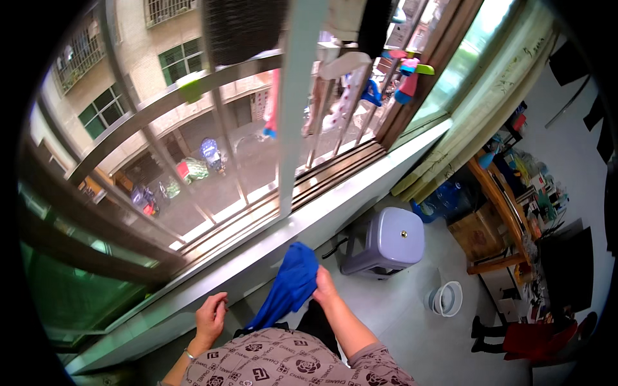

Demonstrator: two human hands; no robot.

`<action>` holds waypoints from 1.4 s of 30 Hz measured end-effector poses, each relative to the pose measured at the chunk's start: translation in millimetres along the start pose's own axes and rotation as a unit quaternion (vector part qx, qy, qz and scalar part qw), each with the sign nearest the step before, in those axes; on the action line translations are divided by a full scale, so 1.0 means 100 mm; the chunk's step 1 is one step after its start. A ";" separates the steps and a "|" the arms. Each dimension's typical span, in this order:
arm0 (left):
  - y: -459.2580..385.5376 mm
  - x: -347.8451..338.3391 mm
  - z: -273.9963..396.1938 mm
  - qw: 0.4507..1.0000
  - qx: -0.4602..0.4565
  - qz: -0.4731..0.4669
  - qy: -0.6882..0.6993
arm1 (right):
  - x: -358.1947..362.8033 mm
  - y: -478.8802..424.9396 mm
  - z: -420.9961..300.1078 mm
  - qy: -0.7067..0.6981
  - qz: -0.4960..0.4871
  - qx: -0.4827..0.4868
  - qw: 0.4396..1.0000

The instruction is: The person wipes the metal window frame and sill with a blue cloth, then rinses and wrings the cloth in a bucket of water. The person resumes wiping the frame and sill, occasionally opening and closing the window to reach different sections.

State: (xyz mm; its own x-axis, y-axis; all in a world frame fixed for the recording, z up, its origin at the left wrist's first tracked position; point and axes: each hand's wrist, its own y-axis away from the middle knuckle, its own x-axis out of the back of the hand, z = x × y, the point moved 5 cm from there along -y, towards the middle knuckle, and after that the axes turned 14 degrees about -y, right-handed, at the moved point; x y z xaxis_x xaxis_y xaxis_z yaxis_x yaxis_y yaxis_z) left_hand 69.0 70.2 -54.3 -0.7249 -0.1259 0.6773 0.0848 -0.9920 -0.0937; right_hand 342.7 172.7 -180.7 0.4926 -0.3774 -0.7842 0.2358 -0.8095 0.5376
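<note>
A blue cloth, possibly a garment, (289,284) hangs in front of my body, below the window ledge. My right hand (325,284) grips its upper right edge, and the lower end drops towards my waist. To the left of the cloth, my left hand (211,311) is loosely curled with nothing visible in it. A bracelet circles that wrist. The white window ledge (263,258) runs diagonally just beyond both hands.
Metal window bars (224,144) carry hanging clothes and a lime-green clip (190,88). On the floor stand a lilac plastic stool (398,236) and a small bucket (451,299). A cluttered wooden desk (502,212), a cardboard box (478,234) and a red chair (536,340) are to the right.
</note>
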 end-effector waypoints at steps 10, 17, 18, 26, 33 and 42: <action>-2.14 -2.30 1.83 0.879 -0.364 -0.103 -0.290 | -0.65 -0.84 -4.11 -0.110 -0.089 0.253 0.957; -2.76 -3.07 1.86 0.816 -0.366 -0.121 -0.431 | -0.89 -2.00 -7.19 0.063 -0.454 0.206 0.864; -2.80 -3.11 1.87 0.809 -0.374 -0.132 -0.434 | -0.58 -2.24 -7.68 0.029 -0.180 0.423 0.888; -2.74 -3.15 1.75 0.810 -0.327 -0.169 -0.457 | -0.42 -3.02 -7.41 0.754 0.422 0.243 0.441; -2.80 -3.12 1.80 0.810 -0.326 -0.177 -0.455 | -0.22 -3.17 -7.18 0.789 0.302 0.451 0.287; -2.76 -3.08 1.79 0.846 -0.330 -0.142 -0.393 | -0.49 -2.36 -5.33 0.818 0.212 0.484 0.228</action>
State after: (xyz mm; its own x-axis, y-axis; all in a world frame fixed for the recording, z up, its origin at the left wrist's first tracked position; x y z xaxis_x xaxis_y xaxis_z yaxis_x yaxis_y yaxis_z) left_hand 391.9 380.9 -106.3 0.0490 -0.1077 0.9930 -0.6049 -0.7943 -0.0563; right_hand 709.2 622.2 -104.1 0.1395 -0.4824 0.8648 -0.0290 -0.8749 -0.4834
